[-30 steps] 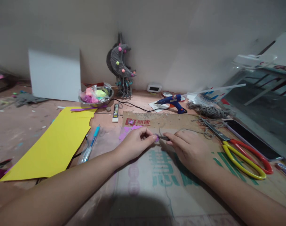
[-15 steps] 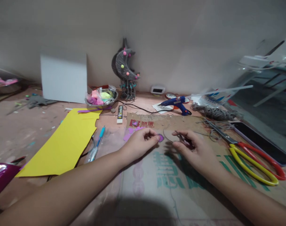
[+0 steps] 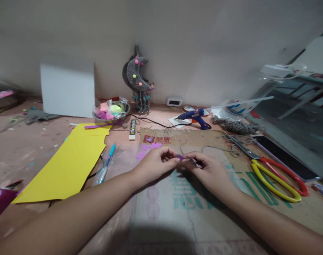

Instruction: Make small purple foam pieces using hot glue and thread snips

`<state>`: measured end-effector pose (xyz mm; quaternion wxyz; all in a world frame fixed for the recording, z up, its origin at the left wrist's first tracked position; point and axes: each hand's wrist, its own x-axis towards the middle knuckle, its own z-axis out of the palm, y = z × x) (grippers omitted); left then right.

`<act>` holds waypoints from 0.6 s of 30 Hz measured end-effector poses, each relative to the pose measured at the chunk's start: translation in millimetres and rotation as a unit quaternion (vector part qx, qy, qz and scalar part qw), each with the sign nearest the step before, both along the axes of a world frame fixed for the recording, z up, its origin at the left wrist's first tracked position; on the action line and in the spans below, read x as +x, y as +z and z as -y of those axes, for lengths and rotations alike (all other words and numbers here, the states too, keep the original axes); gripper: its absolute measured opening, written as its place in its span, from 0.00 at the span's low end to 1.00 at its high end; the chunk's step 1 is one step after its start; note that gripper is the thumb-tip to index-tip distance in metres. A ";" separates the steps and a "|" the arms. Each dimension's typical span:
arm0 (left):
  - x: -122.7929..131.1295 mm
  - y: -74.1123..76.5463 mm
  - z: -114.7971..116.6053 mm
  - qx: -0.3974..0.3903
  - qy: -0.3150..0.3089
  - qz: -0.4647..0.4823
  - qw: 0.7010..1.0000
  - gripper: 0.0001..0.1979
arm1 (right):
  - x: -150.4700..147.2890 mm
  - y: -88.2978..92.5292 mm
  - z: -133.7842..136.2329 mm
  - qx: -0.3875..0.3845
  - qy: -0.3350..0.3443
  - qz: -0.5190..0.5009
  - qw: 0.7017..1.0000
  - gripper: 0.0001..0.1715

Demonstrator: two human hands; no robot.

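Note:
My left hand (image 3: 154,163) pinches a small purple foam disc (image 3: 179,157) between thumb and fingers, just above a flattened cardboard sheet (image 3: 204,198). My right hand (image 3: 206,169) is closed on a thin dark metal tool (image 3: 193,162), whose tip meets the disc. The two hands touch at the fingertips. A grey string (image 3: 204,147) curls on the cardboard just behind them.
Large yellow and red scissors (image 3: 273,173) and a dark phone (image 3: 283,157) lie to the right. A blue glue gun (image 3: 194,116), a twine bundle (image 3: 234,124), a bowl of coloured bits (image 3: 111,109) and a crescent moon ornament (image 3: 137,79) stand behind. Yellow paper (image 3: 71,159) and a pen (image 3: 106,168) lie left.
My right hand, which had drawn away to the right with the tool, has come back to the disc. My left hand has kept its pinch on the disc.

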<state>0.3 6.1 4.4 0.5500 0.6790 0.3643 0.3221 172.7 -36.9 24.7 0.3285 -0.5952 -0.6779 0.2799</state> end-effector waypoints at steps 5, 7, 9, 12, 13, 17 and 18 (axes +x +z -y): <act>-0.5 -0.4 0.1 -0.003 -0.010 0.046 0.999 0.09 | 4.0 -4.6 3.3 0.073 0.026 0.068 0.995 0.07; -0.8 -0.6 0.0 -0.007 -0.007 0.049 0.999 0.08 | 6.1 -6.5 3.9 0.096 0.033 0.087 0.991 0.07; -1.1 -1.0 -0.5 -0.016 -0.007 0.048 0.999 0.09 | 8.5 -7.5 3.6 0.121 0.041 0.100 0.987 0.09; -1.3 -0.9 -1.9 -0.030 -0.002 0.047 0.998 0.10 | 12.9 -8.0 1.5 0.172 0.074 0.135 0.973 0.10; -1.3 -0.7 -2.4 -0.036 0.000 0.047 0.998 0.10 | 14.3 -8.1 0.8 0.189 0.087 0.151 0.966 0.11; -0.8 0.0 -4.7 -0.070 -0.005 0.062 0.996 0.12 | 17.9 -8.0 -0.3 0.212 0.097 0.199 0.952 0.13; -0.7 0.0 -5.1 -0.074 -0.007 0.070 0.995 0.13 | 18.1 -7.7 0.1 0.208 0.086 0.200 0.954 0.14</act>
